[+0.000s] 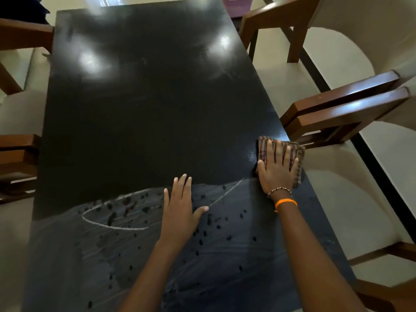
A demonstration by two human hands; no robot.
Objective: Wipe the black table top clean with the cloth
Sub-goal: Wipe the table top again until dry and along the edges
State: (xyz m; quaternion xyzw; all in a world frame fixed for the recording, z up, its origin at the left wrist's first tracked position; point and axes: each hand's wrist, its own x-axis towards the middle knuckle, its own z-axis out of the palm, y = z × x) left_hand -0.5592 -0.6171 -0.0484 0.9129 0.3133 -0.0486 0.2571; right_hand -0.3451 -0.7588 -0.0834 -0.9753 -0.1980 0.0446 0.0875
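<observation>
Bench point(144, 122): black top, long axis running away from the camera; far portion dark and glossy, near portion hazed grey with dark droplets.
Cloth point(265, 146): striped, folded, lying flat at the right edge of the bench, just past the boundary between glossy and hazed zones.
Right hand point(278, 170): grip spread, fingers straight, palm pressing the cloth down onto the bench; beaded band and orange band point(286, 202) at the wrist.
Left hand point(180, 208): grip spread, holding nothing, palm flat on the hazed zone, apparently as a brace.
Chalk-like marks: pale oval line point(105, 224) on the near left, thin pale streak point(227, 192) running toward the cloth.
Wooden chairs point(344, 109): drawn close along the right side, one armrest near the cloth.
Progress, judged: roughly the far half clean, near half not yet wiped.
Risk, edge: cloth overhanging the right rim, likely to slip off under an outward stroke.
Risk, smear: bracing palm on wet film, prone to leave prints or slide.
Risk, residue: oval line and droplets liable to streak if the cloth is saturated.
</observation>
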